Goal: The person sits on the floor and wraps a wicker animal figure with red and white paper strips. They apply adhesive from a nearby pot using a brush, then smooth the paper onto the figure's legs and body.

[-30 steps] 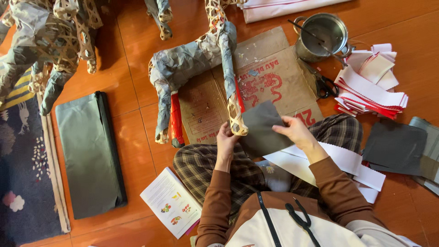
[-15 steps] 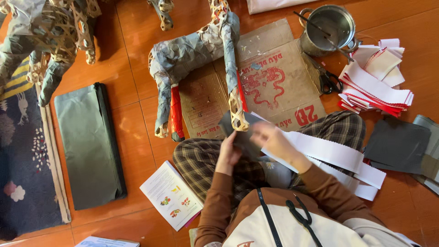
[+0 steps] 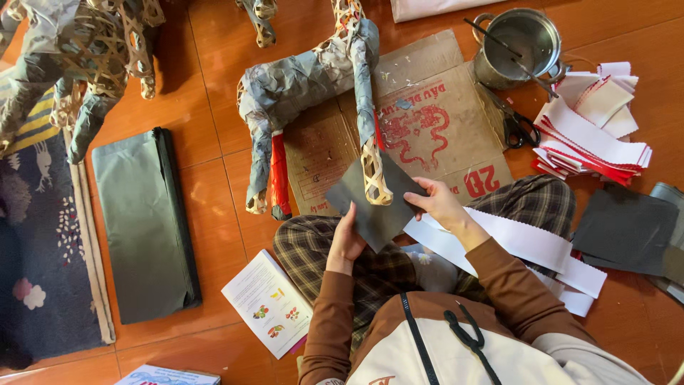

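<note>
Dark grey paper sheet (image 3: 374, 207) held at frame centre, just under the woven leg of a paper-covered animal frame (image 3: 313, 85). Left hand (image 3: 347, 239) grasping its 7 o'clock edge, right hand (image 3: 436, 202) pinching its 3 o'clock edge. Cardboard (image 3: 427, 121) at 12 o'clock.

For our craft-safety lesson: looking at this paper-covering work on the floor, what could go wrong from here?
1. The dark sheet, held by both the left hand and the right hand against the woven leg, might tear or crease on the weave.
2. Open scissors lie near the knee and could nick someone.
3. The pot with sticks could tip onto the paper strips.
</note>
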